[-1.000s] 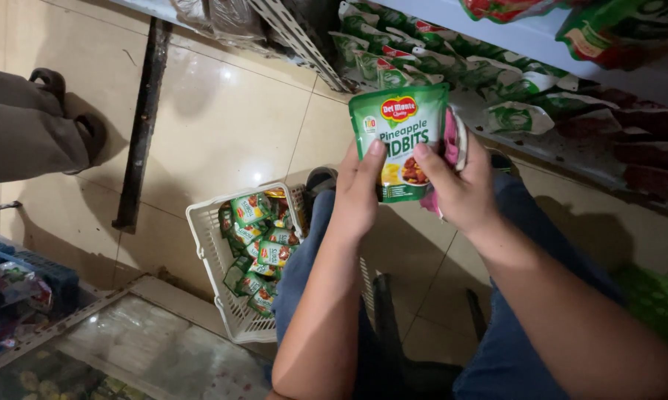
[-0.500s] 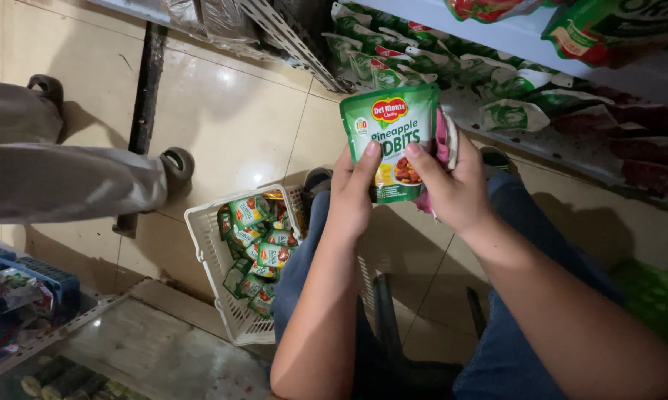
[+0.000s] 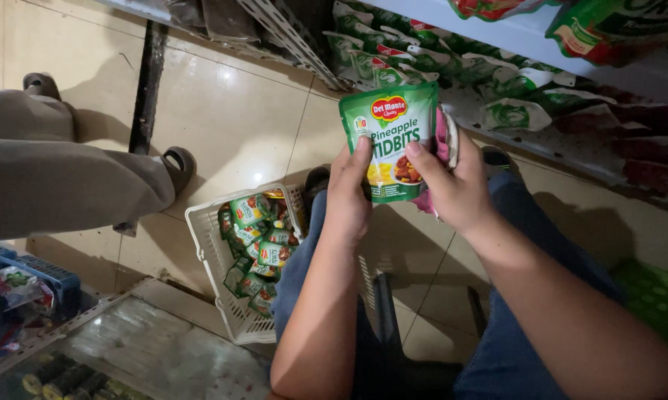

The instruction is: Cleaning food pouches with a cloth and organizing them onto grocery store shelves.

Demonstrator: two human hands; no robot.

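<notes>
A green stand-up pouch of fruit pieces point(image 3: 390, 130) is held upright in front of me by both hands. My left hand point(image 3: 349, 196) grips its lower left edge with the thumb on the front. My right hand point(image 3: 452, 185) grips its right side and also holds a pink cloth point(image 3: 443, 141) behind the pouch. Below, beside my knees, a white plastic basket point(image 3: 208, 255) holds several more green pouches point(image 3: 256, 237). A low shelf point(image 3: 541, 141) ahead carries rows of similar green pouches.
Another person's legs in grey trousers and sandals point(image 3: 75, 178) stand on the tiled floor at the left. A blue crate point(image 3: 34, 285) with packets sits at the lower left. A dark metal upright point(image 3: 145, 89) rises from the floor.
The pouch stays in both hands with little shift. The other person's leg has stepped further right, closer to the basket.
</notes>
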